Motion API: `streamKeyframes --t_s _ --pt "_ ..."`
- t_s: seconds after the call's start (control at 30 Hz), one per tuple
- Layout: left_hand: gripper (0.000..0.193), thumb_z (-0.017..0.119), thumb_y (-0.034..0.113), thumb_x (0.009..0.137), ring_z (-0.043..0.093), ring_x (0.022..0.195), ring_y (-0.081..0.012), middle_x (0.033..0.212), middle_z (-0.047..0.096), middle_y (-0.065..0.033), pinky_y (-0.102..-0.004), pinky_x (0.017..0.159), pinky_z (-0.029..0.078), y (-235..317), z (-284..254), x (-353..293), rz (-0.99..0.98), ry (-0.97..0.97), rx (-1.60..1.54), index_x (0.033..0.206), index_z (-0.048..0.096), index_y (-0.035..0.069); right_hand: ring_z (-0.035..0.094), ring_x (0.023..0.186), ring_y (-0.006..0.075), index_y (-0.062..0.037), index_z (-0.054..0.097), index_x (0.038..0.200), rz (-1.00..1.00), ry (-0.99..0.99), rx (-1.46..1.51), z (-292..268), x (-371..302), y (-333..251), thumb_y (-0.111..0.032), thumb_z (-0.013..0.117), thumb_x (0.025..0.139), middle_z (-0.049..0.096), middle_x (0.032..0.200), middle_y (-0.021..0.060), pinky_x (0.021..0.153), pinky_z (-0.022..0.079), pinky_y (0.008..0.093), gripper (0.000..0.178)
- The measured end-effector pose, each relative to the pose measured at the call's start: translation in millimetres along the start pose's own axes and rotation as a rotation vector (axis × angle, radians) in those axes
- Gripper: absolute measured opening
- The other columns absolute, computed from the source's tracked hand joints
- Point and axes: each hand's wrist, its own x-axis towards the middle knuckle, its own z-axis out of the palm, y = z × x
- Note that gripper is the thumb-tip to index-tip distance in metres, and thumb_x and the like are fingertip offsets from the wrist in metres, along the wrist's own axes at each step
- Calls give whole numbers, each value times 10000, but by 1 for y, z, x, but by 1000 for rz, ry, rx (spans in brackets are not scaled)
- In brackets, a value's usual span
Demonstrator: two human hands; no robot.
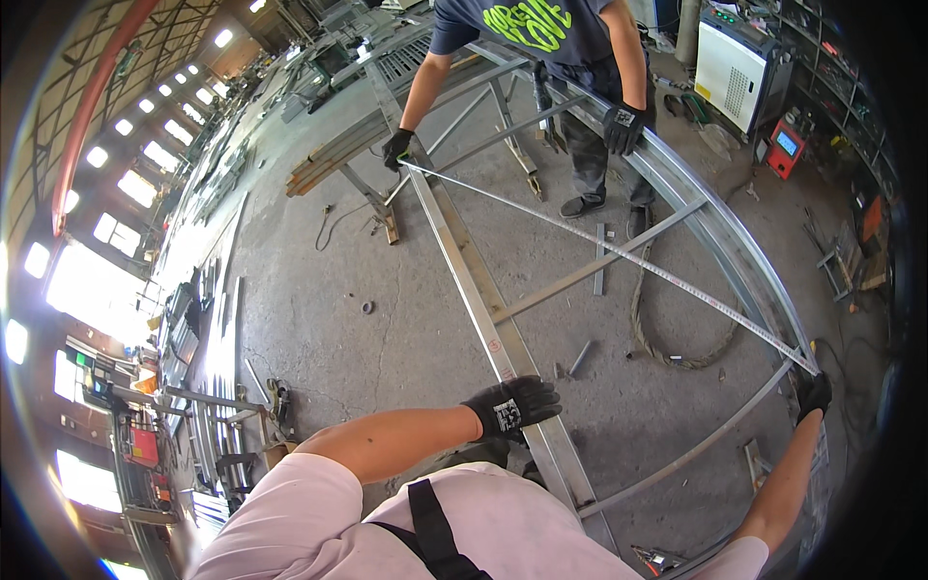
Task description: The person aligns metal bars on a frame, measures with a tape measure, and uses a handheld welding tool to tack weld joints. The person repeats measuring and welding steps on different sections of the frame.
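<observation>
The right gloved hand [814, 394] is dark and foreshortened, so its closure on the near end of the white tape measure [677, 279] cannot be told, while a co-worker's gloved hand [396, 149] obscures the far end. Slim and flexible, the tape slants between a straight, box-section steel beam [557, 462] and a curved metal beam [730, 237]. Well apart from it, the left gloved hand [514, 406] lies across the straight beam, fingers extended, thumb hidden, clasp uncertain.

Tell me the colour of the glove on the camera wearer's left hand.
The glove is black with a white patch; it shows in the head view.
</observation>
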Motion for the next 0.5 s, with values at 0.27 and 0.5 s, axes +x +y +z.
streamKeyframes --t_s 0.27,0.5 --pt "991 693 576 769 453 1498 -286 1575 516 -91 -485 1292 287 2 2 1 -5 19 -15 1607 421 124 653 810 184 -73 669 1348 71 -26 34 -1 -6 -8 -269 587 1028 679 1137 67 631 569 304 385" --pt "898 647 465 780 471 1488 -283 1568 527 -93 -479 1279 311 4 6 1 -5 85 16 1590 452 130 661 820 187 -68 662 1368 26 -35 47 -8 6 -1 -249 592 1023 680 1145 74 640 570 295 396"
